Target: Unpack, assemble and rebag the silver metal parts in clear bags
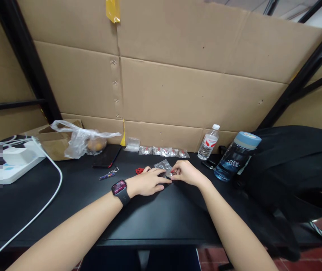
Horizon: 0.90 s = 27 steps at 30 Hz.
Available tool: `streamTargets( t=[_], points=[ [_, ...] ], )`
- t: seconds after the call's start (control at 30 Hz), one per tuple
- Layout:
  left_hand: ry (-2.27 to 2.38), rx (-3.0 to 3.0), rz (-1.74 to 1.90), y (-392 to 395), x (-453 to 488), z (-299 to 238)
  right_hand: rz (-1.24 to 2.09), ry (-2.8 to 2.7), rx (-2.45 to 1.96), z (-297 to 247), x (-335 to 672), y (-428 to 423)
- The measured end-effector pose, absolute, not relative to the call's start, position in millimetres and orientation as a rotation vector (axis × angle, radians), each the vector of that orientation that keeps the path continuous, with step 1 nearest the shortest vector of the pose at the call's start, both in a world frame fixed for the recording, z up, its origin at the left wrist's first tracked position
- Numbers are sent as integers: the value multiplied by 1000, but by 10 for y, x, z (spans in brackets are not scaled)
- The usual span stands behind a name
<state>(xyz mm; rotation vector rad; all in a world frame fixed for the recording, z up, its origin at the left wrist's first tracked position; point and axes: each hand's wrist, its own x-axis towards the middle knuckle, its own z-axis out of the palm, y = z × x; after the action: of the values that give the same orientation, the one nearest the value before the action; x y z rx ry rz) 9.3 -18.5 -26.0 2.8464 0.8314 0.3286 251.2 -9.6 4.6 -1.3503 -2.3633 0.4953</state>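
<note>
Brown cardboard (161, 82) stands behind our black table (149, 222). Between our two hands we have one small silver disc (168, 174), round and shiny, with some red on its top; clear plastic film (163, 164) lies just behind it, and we cannot tell whether the disc is inside this film. Our right hand (188, 174) has thumb and fingers nearly together, pinching the disc at its right side. Our left hand (148, 181) keeps its fingers spread and straight, with the tips at the disc's left edge; how firmly they press, we cannot tell. At the back we count five wrapped silver pieces (157, 151) in one row, then two bottles (208, 143) at right, and one keychain (108, 174) at left.
</note>
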Motion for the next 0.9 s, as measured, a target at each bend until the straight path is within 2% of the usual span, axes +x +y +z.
streamTargets(
  t=[0.1,0.3,0.4,0.63,0.9],
  points=[
    [828,2836,327,-191,95,-251,549,-2363,-1285,22,2522,-71],
    [830,2831,380,-197,90,-254,93,-2236,-1457,-112,2412,1],
    [805,2859,423,-189,85,-234,16,-2145,-1528,-182,2331,34],
    [1079,2846,712,-203,118,-112,573,-2186,-1087,-80,2513,79],
    [1239,2676,802,-120,126,-140,567,-2358,-1040,-67,2581,57]
  ],
)
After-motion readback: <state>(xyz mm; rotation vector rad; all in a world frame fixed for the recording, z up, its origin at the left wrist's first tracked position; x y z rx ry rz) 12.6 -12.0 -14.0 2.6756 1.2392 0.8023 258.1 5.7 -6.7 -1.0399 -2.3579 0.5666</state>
